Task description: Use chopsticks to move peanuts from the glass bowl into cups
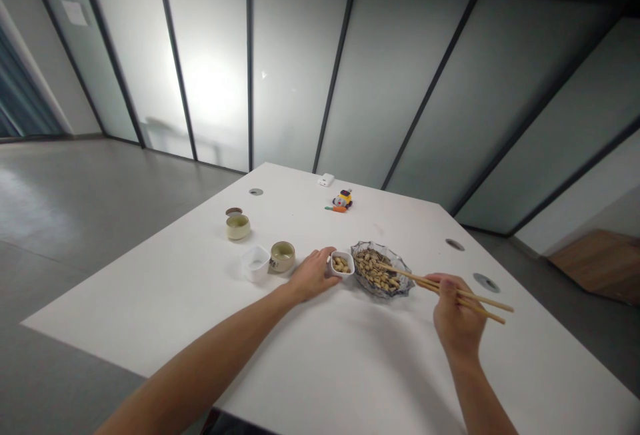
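Forearms nearest, over white table. Scalloped bowl, right of centre, holds seeds and peanuts. Right hand grips chopsticks, tips at the seeds. Left hand pinches white cup of peanuts, just beside bowl.

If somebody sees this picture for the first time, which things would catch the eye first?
Probably the clear bowl full of brown nuts, with chopsticks from the right hand reaching into it. Just left of it, the left hand holds a small white cup. Farther back on the white table, a yellow toy stands out.
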{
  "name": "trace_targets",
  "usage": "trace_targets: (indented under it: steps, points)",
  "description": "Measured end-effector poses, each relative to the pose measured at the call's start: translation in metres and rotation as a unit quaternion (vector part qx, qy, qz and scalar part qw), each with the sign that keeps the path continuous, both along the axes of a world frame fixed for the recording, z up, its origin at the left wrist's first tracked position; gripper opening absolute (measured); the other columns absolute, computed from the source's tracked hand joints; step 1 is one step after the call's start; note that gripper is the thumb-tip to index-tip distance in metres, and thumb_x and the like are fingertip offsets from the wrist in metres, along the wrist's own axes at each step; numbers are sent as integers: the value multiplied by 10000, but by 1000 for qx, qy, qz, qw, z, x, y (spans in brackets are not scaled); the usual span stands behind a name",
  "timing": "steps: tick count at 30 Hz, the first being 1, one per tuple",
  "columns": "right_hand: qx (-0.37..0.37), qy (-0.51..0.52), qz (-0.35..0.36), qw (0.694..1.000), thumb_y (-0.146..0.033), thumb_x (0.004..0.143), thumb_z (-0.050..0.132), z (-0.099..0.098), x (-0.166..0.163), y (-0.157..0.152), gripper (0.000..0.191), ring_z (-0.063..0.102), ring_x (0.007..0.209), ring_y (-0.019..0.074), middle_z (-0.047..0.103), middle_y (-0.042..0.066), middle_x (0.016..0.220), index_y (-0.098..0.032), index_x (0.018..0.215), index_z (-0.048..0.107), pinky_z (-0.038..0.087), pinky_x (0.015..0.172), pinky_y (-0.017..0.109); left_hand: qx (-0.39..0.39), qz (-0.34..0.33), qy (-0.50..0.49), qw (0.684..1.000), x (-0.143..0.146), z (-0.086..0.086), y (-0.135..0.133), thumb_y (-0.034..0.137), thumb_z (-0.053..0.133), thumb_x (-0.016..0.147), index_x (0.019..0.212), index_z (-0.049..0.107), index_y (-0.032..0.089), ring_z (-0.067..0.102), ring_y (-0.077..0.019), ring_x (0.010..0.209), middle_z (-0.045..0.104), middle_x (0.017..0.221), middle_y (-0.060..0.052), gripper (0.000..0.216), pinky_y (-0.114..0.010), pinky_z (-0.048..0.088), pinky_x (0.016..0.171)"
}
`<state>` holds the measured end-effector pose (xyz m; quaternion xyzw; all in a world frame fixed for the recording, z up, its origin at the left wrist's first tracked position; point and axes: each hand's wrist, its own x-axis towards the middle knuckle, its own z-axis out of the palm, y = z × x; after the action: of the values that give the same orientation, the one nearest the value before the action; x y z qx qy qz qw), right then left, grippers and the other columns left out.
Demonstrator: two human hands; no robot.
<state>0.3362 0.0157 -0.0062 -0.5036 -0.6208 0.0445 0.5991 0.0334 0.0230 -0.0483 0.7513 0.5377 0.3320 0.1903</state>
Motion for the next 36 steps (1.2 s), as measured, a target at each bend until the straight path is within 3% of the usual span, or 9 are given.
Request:
trace_targets:
  steps: [6, 14, 21, 28, 36]
  points:
    - [1, -58, -64, 996, -790, 979, 375, 3, 9, -1, 706, 699, 662, 240, 729, 87, 707, -192, 773, 688, 510, 648, 343, -1, -1, 4, 1000, 0, 0, -1, 352, 788, 887, 1435, 495, 202, 590, -325, 1305, 640, 1397, -127, 639, -451, 465, 1133]
    - [-17, -101, -40, 994, -803, 969, 380, 5, 7, 1, 711, 715, 636, 240, 734, 66, 651, -207, 768, 712, 511, 622, 333, -5, -1, 6, 1000, 0, 0, -1, 376, 776, 896, 1447, 485, 219, 580, -321, 1322, 633, 1415, -120, 642, -451, 458, 1139]
    - [-27, -164, 18, 986, -752, 989, 423, 5, 8, 4, 650, 737, 711, 238, 771, 72, 758, -223, 794, 747, 537, 666, 332, -4, 3, -1, 1000, 2, 2, -1, 374, 778, 883, 1447, 492, 227, 593, -323, 1305, 650, 1391, -118, 649, -453, 468, 1130]
    - [-5, -126, -14, 992, -714, 1008, 425, 4, 8, 3, 622, 736, 709, 239, 758, 72, 749, -205, 829, 735, 539, 660, 332, -6, 5, 4, 1000, 1, 1, 0, 386, 780, 884, 1443, 489, 206, 602, -323, 1296, 655, 1377, -135, 655, -448, 471, 1124]
    - [3, -154, 6, 988, -722, 1008, 421, 3, 6, 4, 626, 722, 743, 231, 754, 71, 799, -218, 798, 728, 536, 684, 331, -14, 10, 5, 1000, 2, 3, -1, 390, 770, 887, 1436, 499, 220, 621, -312, 1265, 671, 1340, -125, 636, -425, 483, 1100]
